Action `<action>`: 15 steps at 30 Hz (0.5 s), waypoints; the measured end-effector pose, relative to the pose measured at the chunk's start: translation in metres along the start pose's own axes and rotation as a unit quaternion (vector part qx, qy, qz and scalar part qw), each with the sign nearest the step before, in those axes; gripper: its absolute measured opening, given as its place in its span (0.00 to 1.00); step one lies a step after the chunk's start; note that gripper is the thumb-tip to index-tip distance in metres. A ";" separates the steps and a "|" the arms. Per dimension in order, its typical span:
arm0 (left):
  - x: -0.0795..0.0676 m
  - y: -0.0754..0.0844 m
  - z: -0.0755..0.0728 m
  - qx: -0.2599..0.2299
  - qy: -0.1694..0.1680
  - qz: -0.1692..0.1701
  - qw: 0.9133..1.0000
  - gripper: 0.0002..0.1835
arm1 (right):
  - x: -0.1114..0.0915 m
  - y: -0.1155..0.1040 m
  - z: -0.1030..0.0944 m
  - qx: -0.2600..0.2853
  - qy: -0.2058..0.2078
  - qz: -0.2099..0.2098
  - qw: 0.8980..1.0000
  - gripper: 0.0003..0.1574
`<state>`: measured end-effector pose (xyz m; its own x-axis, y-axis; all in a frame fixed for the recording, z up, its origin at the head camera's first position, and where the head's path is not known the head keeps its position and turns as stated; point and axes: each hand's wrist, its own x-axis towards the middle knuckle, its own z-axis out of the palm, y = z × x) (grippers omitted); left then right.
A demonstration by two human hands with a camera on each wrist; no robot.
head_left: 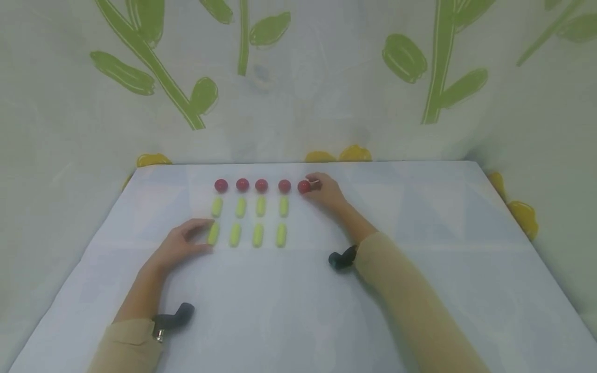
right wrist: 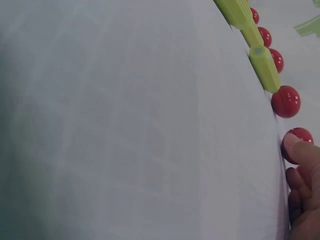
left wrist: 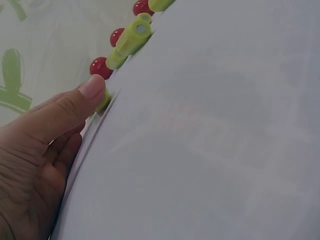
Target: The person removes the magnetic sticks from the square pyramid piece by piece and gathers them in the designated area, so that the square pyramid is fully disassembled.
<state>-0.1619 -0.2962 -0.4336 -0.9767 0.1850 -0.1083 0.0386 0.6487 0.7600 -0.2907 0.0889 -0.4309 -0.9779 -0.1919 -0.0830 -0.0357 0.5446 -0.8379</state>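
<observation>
My right hand (head_left: pixel 326 192) pinches a shiny red ball (head_left: pixel 304 187) between thumb and fingers, at the right end of a row of red balls (head_left: pixel 261 185). In the right wrist view the thumb presses on the held ball (right wrist: pixel 299 142). My left hand (head_left: pixel 177 246) has thumb and fingers at the two ends of a short lime-green cylinder (head_left: pixel 213 234), the leftmost of the front row. The left wrist view shows the left thumb (left wrist: pixel 92 89) over that piece, mostly hiding it. Beside it lie more lime-green cylinders (head_left: pixel 235 235), resembling small highlighters.
A second row of lime-green cylinders (head_left: pixel 240 207) lies between the red balls and the front row. All stand on a white table (head_left: pixel 289 311), with a leaf-patterned cloth (head_left: pixel 317 103) behind. Black wrist-worn devices (head_left: pixel 174 317) stick out by both beige sleeves.
</observation>
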 end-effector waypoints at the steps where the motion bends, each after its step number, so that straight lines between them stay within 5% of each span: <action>1: 0.000 0.000 0.000 0.000 0.001 0.001 1.000 0.40 | 0.000 0.001 -0.001 0.002 0.001 -0.001 1.000 0.32; 8: -0.001 0.009 0.003 -0.005 0.020 -0.010 1.000 0.45 | -0.015 0.005 -0.017 0.016 -0.004 -0.005 1.000 0.42; 15: -0.008 0.052 0.006 -0.016 0.049 0.036 0.998 0.46 | -0.053 -0.005 -0.056 0.030 0.015 -0.053 0.998 0.47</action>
<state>-0.1503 -0.2595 -0.3975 -0.9878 0.1554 0.0098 0.1041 0.6127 0.7834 -0.2505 0.1416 -0.3919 -0.9749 -0.2215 0.0228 -0.1278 0.4727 -0.8719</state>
